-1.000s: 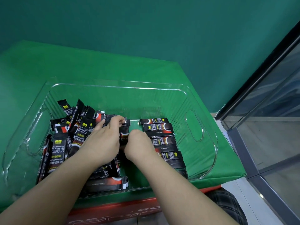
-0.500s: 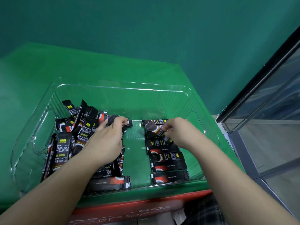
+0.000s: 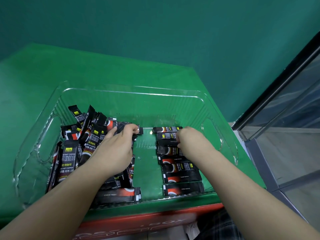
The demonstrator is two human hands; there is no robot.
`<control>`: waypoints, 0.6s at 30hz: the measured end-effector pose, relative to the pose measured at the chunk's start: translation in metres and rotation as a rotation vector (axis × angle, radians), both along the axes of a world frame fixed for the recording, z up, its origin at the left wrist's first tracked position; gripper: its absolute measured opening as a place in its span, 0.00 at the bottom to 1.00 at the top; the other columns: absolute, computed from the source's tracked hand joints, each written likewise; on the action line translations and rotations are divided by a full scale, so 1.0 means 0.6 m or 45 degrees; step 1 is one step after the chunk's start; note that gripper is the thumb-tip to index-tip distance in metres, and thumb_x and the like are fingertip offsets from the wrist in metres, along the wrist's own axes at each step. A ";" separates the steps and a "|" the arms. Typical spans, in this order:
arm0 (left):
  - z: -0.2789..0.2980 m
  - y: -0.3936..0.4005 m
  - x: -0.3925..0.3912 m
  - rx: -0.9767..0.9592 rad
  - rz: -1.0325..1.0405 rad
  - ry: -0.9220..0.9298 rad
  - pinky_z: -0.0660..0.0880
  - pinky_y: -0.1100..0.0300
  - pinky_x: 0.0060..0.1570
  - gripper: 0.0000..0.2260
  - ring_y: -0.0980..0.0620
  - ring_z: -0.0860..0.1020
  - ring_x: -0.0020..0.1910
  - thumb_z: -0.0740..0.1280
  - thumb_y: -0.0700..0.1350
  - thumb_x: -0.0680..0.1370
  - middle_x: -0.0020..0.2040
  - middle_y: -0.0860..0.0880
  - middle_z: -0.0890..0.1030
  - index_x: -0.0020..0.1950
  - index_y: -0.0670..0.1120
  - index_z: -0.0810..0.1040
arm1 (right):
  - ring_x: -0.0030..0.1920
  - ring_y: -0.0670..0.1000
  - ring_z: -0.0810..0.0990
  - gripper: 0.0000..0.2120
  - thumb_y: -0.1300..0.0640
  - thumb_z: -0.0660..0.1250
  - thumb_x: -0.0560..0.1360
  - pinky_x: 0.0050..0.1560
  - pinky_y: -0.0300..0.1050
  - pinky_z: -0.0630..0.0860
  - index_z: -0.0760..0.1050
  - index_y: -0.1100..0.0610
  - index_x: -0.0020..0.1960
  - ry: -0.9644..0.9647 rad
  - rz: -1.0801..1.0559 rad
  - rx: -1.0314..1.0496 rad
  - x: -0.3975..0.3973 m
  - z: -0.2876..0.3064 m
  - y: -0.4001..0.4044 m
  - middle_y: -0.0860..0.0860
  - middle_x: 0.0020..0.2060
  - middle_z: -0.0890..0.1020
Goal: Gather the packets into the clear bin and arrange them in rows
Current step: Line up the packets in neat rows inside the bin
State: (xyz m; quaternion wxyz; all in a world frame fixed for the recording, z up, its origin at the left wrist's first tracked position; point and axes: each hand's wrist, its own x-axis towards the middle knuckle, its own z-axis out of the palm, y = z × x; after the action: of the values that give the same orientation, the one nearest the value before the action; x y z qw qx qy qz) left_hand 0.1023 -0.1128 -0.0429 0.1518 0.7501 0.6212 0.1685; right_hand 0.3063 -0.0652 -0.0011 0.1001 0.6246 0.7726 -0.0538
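Inside the clear bin (image 3: 131, 91), on the green table (image 3: 43, 70), we have both hands down among the black coffee packets. Our left hand (image 3: 116, 148) rests on the loose heap of packets (image 3: 81, 135) at the left side, its fingers curled round one packet (image 3: 138, 131) whose end pokes out past the fingertips toward the middle. Our right hand (image 3: 187, 139) sits on the far end of the neat row (image 3: 180, 163) at the right side, fingers bent and pinching the edge of the second packet from the far wall (how firmly, we cannot tell).

The row runs from the near wall toward the far wall, each packet lying with its long axis left to right. The held packet already lies roughly along that same axis, just left of the bare strip of bin floor between heap and row. Our left hand is the nearer one to it; the row lies to its right.

Half a second ago the right hand held a packet tilted over the row's far end; now that end lies flat and squared. The left hand has barely shifted.
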 end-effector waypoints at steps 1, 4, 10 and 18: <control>0.001 0.000 0.001 -0.001 0.000 0.003 0.42 0.57 0.75 0.25 0.57 0.68 0.68 0.54 0.33 0.77 0.72 0.54 0.66 0.71 0.46 0.53 | 0.42 0.55 0.74 0.08 0.68 0.65 0.74 0.40 0.42 0.68 0.75 0.60 0.51 0.046 0.016 0.058 0.001 -0.002 -0.006 0.53 0.44 0.70; 0.001 0.001 0.002 -0.006 -0.004 0.013 0.42 0.57 0.75 0.25 0.57 0.69 0.67 0.54 0.33 0.77 0.72 0.54 0.67 0.71 0.47 0.52 | 0.43 0.55 0.75 0.07 0.64 0.67 0.74 0.41 0.43 0.71 0.75 0.59 0.52 0.131 0.084 0.077 0.002 -0.005 -0.027 0.54 0.48 0.72; 0.001 0.001 0.002 -0.007 0.001 0.010 0.42 0.57 0.75 0.24 0.57 0.68 0.68 0.54 0.33 0.77 0.72 0.54 0.66 0.71 0.47 0.52 | 0.50 0.55 0.76 0.14 0.67 0.68 0.72 0.43 0.43 0.71 0.76 0.56 0.55 0.132 0.118 0.098 0.005 -0.026 -0.037 0.54 0.52 0.75; -0.002 0.002 0.000 0.009 -0.005 0.010 0.43 0.56 0.75 0.25 0.56 0.67 0.68 0.55 0.34 0.77 0.72 0.54 0.66 0.71 0.47 0.52 | 0.54 0.54 0.73 0.14 0.68 0.66 0.73 0.39 0.43 0.67 0.75 0.55 0.56 0.106 0.163 0.203 0.005 -0.025 -0.047 0.52 0.52 0.76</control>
State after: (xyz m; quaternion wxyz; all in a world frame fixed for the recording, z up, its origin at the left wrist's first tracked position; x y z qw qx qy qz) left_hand 0.1024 -0.1114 -0.0440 0.1471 0.7525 0.6198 0.1673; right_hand 0.3092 -0.0937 -0.0161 0.0210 0.5771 0.8163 -0.0115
